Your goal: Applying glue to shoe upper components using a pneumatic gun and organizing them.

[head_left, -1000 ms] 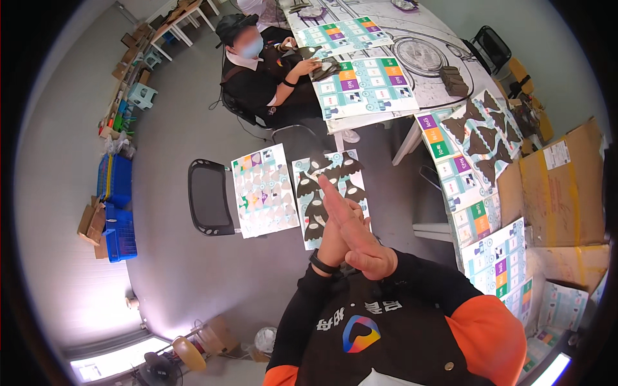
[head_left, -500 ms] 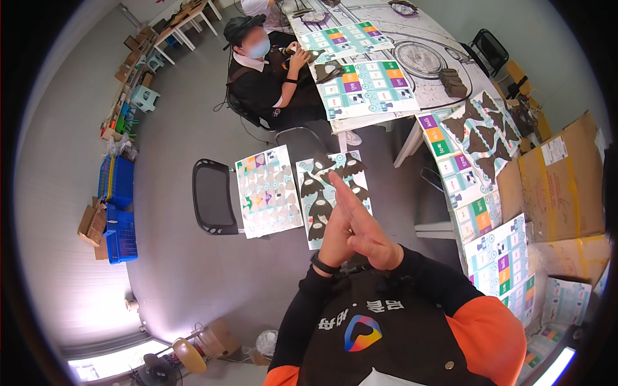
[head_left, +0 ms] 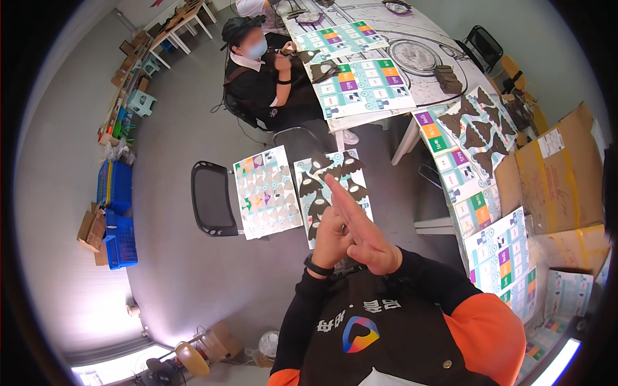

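Note:
In front of my chest my two hands meet. My right hand is flat, its fingers stretched out and angled away to the left. Against its palm rests my left hand, with the fingers curled in; nothing shows in either hand. Just past the fingertips lies a printed sheet bearing several dark brown, bat-like cut shapes with pale oval spots. Left of it is another printed sheet covered with rows of small greyish rounded pieces.
A black chair stands left of the sheets. Ahead, a person sits at a long patterned table with printed sheets. A side table at right carries more sheets and dark shapes, beside cardboard boxes. Blue crates line the left wall.
My left hand has gone from flat against my right palm to curled fingers. The seated person's hands have drawn back from the dark piece on the table.

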Demonstrator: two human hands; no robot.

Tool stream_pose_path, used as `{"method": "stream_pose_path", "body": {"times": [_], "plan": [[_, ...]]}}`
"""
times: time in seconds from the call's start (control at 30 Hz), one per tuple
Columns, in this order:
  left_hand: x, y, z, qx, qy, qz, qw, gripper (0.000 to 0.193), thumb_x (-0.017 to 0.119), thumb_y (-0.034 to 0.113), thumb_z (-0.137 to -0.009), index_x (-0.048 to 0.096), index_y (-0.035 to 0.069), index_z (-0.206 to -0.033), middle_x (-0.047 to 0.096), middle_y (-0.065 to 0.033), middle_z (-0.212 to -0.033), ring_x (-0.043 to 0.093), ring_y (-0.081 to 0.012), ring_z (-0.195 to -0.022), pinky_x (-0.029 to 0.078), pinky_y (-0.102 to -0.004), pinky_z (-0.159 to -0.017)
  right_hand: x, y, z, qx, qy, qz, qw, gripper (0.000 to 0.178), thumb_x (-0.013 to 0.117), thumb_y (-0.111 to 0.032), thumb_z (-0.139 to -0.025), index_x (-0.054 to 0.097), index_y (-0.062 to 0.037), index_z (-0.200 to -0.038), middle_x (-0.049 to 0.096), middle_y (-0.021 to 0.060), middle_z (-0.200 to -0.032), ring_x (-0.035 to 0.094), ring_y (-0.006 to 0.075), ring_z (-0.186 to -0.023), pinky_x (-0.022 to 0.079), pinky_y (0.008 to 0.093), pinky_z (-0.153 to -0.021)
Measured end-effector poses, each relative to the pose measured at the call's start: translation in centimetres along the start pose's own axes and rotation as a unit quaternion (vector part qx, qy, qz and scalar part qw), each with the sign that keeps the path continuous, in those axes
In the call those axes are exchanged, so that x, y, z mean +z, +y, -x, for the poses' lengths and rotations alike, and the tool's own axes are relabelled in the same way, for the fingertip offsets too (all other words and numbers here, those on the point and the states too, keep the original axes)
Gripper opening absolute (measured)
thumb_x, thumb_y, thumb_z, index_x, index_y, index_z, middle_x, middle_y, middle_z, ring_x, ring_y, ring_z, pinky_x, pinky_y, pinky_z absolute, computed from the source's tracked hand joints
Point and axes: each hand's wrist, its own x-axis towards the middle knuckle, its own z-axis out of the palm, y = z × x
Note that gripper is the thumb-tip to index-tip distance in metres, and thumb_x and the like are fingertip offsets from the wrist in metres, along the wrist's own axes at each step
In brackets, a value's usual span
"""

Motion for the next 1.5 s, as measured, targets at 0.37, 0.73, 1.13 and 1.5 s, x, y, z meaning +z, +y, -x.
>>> {"method": "stream_pose_path", "body": {"times": [0.37, 0.73, 1.13, 1.5], "plan": [[0.5, 2.7, 0.1, -0.017, 0.067, 0.068, 0.995, 0.013, 0.071, 0.007, -0.077, 0.063, 0.003, -0.085, 0.058, -0.0111, -0.092, 0.054, -0.0305, -0.087, 0.044, -0.0391, -0.073, 0.2, 0.2, 1.1, 0.018, 0.005, -0.011, 1.000, 0.089, 0.049, -0.045, -0.101, 0.007, 0.0083, -0.159, 0.005, 0.0253, -0.168, 0.004, 0.0346, -0.157, 0.004, 0.0440, -0.124], [0.7, 1.1, 1.1, -0.021, 0.053, 0.029, 0.998, 0.032, 0.073, 0.004, -0.079, 0.043, 0.004, -0.068, 0.052, -0.0091, -0.083, 0.052, -0.0271, -0.079, 0.043, -0.0365, -0.069, -0.3, 0.5, 1.8, 0.034, 0.004, -0.014, 0.999, 0.089, 0.051, -0.046, -0.101, 0.008, 0.0081, -0.159, 0.008, 0.0242, -0.168, 0.007, 0.0336, -0.157, 0.007, 0.0429, -0.124], [1.0, 3.0, 2.2, -0.068, 0.078, 0.028, 0.994, 0.032, 0.072, 0.003, -0.083, 0.044, 0.003, -0.069, 0.054, -0.0089, -0.082, 0.054, -0.0258, -0.080, 0.044, -0.0356, -0.071, -1.1, -1.0, 2.4, 0.074, -0.002, -0.036, 0.997, 0.089, 0.054, -0.043, -0.099, 0.011, 0.0058, -0.159, 0.014, 0.0207, -0.168, 0.011, 0.0303, -0.157, 0.010, 0.0407, -0.124], [-1.3, -5.1, 8.2, -0.082, 0.054, 0.008, 0.995, 0.030, 0.072, 0.011, -0.084, 0.048, 0.003, -0.069, 0.050, -0.0119, -0.075, 0.053, -0.0321, -0.075, 0.042, -0.0423, -0.067, 1.6, 3.3, 4.4, 0.128, 0.023, -0.052, 0.990, 0.067, 0.056, -0.021, -0.095, 0.033, 0.0045, -0.153, 0.037, 0.0179, -0.158, 0.031, 0.0271, -0.150, 0.022, 0.0406, -0.122]]}}
